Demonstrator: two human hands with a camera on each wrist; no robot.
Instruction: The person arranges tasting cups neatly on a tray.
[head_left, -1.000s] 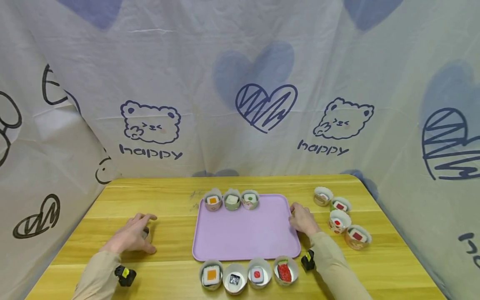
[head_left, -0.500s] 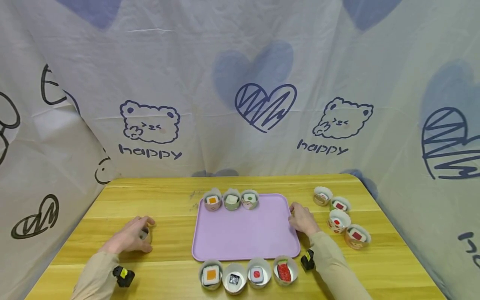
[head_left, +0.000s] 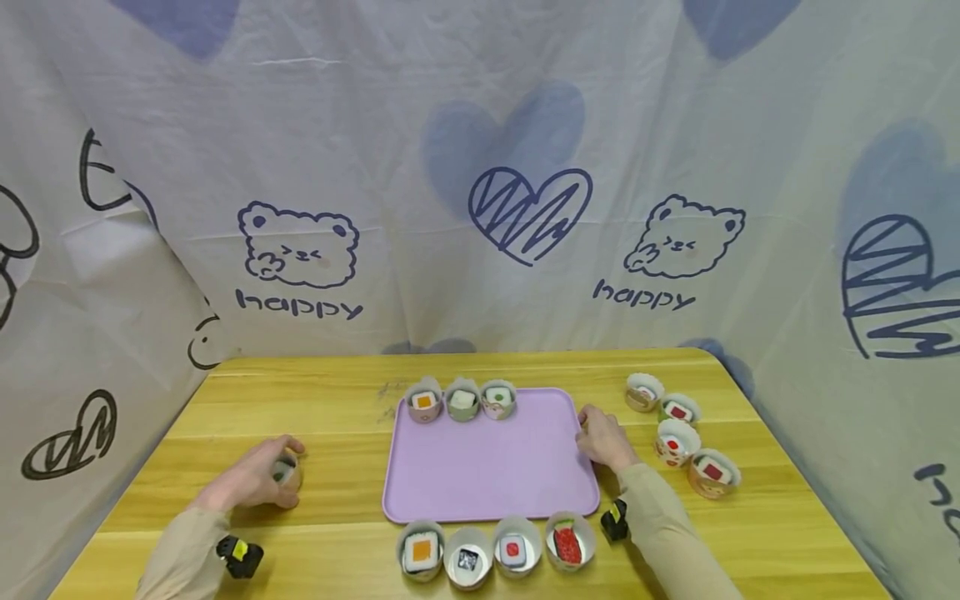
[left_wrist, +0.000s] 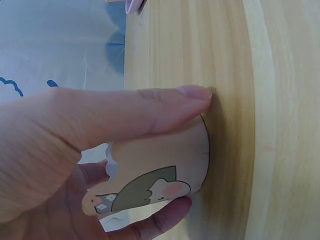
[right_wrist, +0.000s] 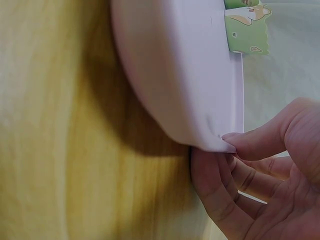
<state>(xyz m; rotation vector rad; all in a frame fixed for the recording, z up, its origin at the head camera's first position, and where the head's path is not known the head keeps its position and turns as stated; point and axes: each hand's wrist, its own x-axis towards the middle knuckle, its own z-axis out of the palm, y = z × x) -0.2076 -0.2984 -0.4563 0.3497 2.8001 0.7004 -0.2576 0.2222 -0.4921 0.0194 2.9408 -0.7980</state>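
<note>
My left hand [head_left: 247, 479] grips a small scalloped paper cup [left_wrist: 165, 150] at the left of the table. In the left wrist view the thumb lies along one side of this pinkish cup, with fingers around the far side; a cartoon face is printed on it. The head view gives only a sliver of the cup, its inside partly covered by the hand. At the right, my right hand [head_left: 609, 440] pinches the rim of a lilac tray [head_left: 487, 467], thumb [right_wrist: 260, 142] on top and fingers underneath. Three cups [head_left: 462, 402] holding small sushi-like pieces stand along the tray's back left edge.
Several more cups [head_left: 513, 550] with sushi-like pieces line up just in front of the tray. Another group of cups [head_left: 677, 442] runs down the table's right side. A printed cloth [head_left: 420, 250] hangs behind the wooden table [head_left: 337, 400].
My left hand has shifted slightly left and its fingers have closed in around the cup, more of which now shows. My right hand and the tray have stayed put.
</note>
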